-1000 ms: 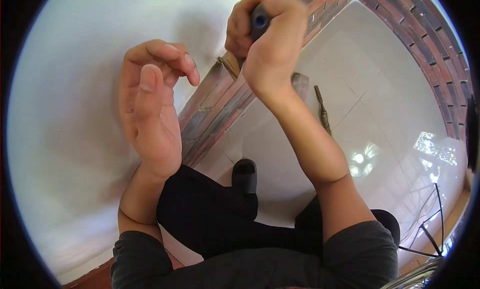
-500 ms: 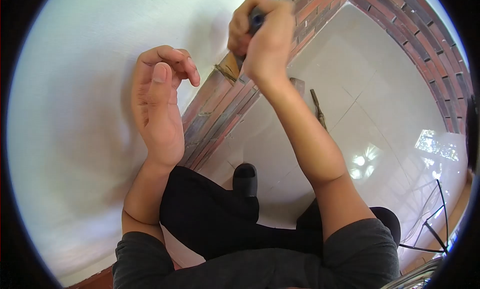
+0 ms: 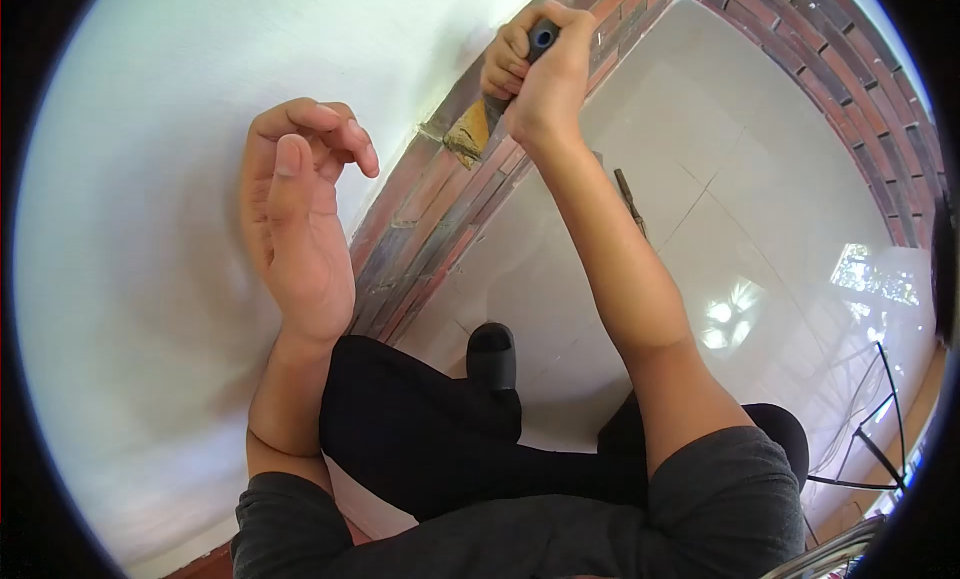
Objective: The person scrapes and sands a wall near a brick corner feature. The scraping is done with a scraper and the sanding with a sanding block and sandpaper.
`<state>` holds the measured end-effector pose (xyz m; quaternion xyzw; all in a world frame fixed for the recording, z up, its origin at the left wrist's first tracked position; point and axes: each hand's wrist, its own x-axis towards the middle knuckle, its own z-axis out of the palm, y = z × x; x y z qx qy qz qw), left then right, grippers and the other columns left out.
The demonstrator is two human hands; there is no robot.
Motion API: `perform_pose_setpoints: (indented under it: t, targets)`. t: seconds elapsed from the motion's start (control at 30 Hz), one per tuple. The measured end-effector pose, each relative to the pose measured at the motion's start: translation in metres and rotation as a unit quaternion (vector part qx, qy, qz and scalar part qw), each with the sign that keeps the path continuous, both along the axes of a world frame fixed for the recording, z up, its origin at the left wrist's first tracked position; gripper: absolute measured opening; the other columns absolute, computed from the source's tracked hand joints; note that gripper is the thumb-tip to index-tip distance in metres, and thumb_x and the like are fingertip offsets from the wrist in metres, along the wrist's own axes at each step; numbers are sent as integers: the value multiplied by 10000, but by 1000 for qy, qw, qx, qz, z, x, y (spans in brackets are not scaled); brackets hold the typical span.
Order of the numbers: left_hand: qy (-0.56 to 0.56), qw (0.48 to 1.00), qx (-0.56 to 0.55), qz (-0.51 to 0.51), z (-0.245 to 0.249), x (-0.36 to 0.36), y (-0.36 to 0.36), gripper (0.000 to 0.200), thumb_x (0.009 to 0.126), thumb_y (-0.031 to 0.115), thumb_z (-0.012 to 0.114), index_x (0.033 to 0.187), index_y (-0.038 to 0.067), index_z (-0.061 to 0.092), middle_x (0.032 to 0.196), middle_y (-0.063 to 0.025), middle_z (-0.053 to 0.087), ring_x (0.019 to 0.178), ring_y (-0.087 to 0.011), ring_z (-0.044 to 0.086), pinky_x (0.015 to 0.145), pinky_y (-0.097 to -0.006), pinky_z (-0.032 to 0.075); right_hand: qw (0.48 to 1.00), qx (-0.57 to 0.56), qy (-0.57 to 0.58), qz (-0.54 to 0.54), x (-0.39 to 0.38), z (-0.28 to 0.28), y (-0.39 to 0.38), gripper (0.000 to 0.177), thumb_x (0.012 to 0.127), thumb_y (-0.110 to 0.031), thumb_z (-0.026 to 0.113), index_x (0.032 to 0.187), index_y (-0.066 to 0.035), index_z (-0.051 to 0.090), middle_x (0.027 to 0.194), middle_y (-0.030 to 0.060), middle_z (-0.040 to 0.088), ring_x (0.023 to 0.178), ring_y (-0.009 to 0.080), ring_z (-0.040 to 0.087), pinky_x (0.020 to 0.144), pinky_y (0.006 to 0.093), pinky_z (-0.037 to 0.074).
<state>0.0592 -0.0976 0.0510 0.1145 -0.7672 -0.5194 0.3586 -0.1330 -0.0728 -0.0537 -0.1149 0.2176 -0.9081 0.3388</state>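
My right hand [image 3: 545,79] is wrapped round the dark handle [image 3: 543,37] of a scraper, its butt end facing me. Below my fingers shows the tool's flat, stained yellow-brown end [image 3: 467,135], over the top of the brick band [image 3: 425,194] where it meets the white wall [image 3: 150,179]. My left hand [image 3: 305,214] is empty in front of that wall, fingers loosely curled and the thumb held apart from them. It is nearest to the wall and to the left edge of the bricks.
On the pale tiled floor [image 3: 690,129] lies a thin dark stick-like tool [image 3: 630,201], partly behind my right forearm. My foot in a dark slipper [image 3: 491,357] stands by the bricks. Thin black rods [image 3: 880,459] stand at the lower right. Another brick band [image 3: 850,89] curves along the far right.
My right hand has come slightly down and to the right, and the scraper's yellow-brown end now shows more fully. My left hand appears slightly further left, keeping its curled shape.
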Motion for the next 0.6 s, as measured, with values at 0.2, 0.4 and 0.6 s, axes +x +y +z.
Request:
perform_pose_setpoints:
  t: [0.2, 0.4, 0.6]
  targets:
    - [-3, 1000, 5, 5, 1, 4, 0, 340, 1096, 308, 413, 1143, -1, 546, 988, -131, 609, 869, -193, 549, 833, -343, 460, 999, -10, -53, -4, -10, -21, 5, 451, 972, -435, 377, 661, -110, 355, 539, -3, 285, 455, 121, 252, 449, 296, 204]
    - [-9, 1000, 5, 9, 0, 8, -2, 354, 1094, 329, 411, 1142, 4, 544, 991, -125, 599, 884, -193, 553, 836, -345, 464, 996, -4, -88, 14, 1, -24, 0, 475, 991, -436, 379, 662, -93, 365, 546, 7, 317, 447, 127, 256, 437, 299, 204]
    - [-17, 1000, 9, 5, 1, 4, -1, 371, 1093, 349, 406, 1153, 7, 537, 994, -122, 587, 904, -198, 552, 841, -350, 466, 997, -14, -71, -36, -4, -25, 4, 470, 995, -410, 366, 656, -84, 360, 526, 18, 320, 422, 124, 252, 415, 297, 193]
